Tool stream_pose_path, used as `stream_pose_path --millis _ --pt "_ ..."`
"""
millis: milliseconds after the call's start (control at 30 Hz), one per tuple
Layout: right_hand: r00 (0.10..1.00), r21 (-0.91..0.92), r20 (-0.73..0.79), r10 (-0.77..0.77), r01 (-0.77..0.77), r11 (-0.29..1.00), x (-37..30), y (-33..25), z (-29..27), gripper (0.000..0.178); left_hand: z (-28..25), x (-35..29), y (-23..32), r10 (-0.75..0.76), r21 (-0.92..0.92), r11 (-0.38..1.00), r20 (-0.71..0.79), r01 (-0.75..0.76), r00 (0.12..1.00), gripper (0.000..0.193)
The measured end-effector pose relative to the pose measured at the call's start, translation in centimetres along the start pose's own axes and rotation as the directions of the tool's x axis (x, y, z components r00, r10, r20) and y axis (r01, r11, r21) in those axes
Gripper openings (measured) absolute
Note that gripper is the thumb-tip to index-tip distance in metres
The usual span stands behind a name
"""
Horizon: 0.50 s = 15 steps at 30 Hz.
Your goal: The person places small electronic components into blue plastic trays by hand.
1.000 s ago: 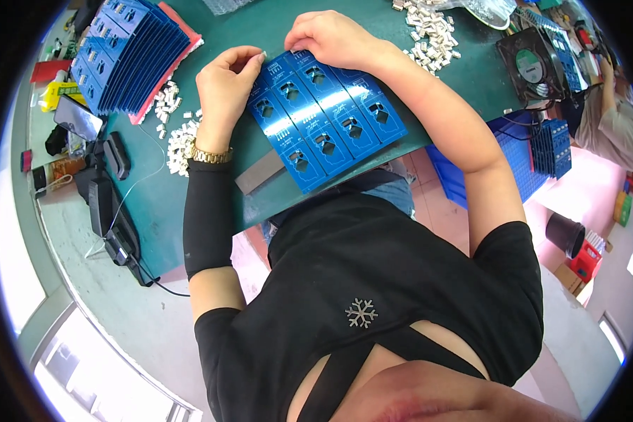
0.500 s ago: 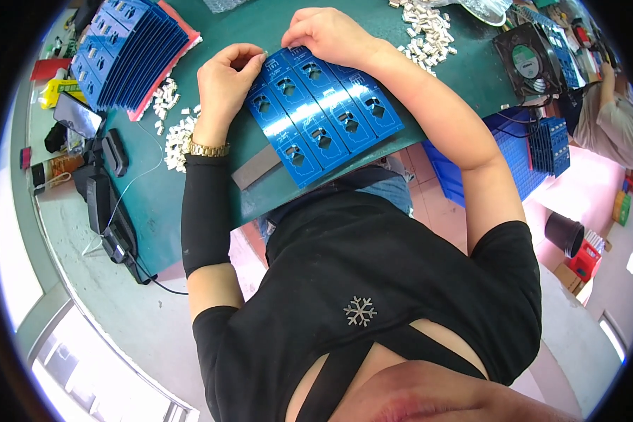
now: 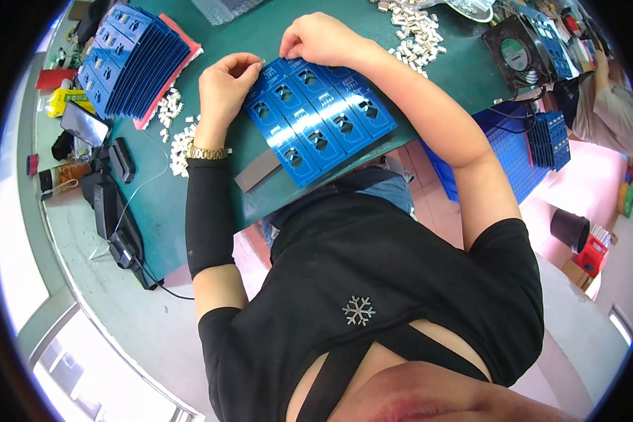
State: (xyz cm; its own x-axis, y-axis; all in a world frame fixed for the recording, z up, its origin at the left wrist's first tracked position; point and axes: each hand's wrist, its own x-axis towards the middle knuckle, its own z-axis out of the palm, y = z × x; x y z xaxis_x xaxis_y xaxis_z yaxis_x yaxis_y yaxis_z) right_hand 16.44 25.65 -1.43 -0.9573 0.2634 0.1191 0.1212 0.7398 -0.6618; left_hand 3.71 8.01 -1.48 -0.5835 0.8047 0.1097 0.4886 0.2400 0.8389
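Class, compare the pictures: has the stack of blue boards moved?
No. The stack keeps its place relative to the white parts beside it; only the whole view has shifted slightly.

The top (image 3: pixel 309 281) is black and plain, with short sleeves (image 3: pixel 505 243) and one marking: a silver snowflake (image 3: pixel 359 310) with six branched arms. Toward the neck from the snowflake, two wide black straps (image 3: pixel 336 376) slant apart, with openings on either side of them. Toward the waist from it, blue jeans (image 3: pixel 394 199) show past the hem. Left of the snowflake, a snug black arm cover (image 3: pixel 209 218) runs from near the elbow to the wrist — and next to it sits a gold link band (image 3: pixel 209 152), watch or bracelet unclear. Right of it, the right arm (image 3: pixel 471 133) is bare — cuff to fingers (image 3: pixel 293 50).
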Motion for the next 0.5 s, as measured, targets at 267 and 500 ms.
stream_pose_path --millis 267,500 --pt "0.998 0.2 -0.051 -0.021 0.031 0.979 -2.3 -0.1 0.6 0.01 0.4 -1.2 1.0 0.046 0.049 0.998 -0.005 -0.045 0.999 0.013" --pt "0.997 0.073 0.064 0.038 -0.043 0.996 -1.3 -0.5 -0.2 0.01 0.2 -1.7 1.1 0.021 -0.042 0.999 -0.014 -0.022 1.0 0.014"
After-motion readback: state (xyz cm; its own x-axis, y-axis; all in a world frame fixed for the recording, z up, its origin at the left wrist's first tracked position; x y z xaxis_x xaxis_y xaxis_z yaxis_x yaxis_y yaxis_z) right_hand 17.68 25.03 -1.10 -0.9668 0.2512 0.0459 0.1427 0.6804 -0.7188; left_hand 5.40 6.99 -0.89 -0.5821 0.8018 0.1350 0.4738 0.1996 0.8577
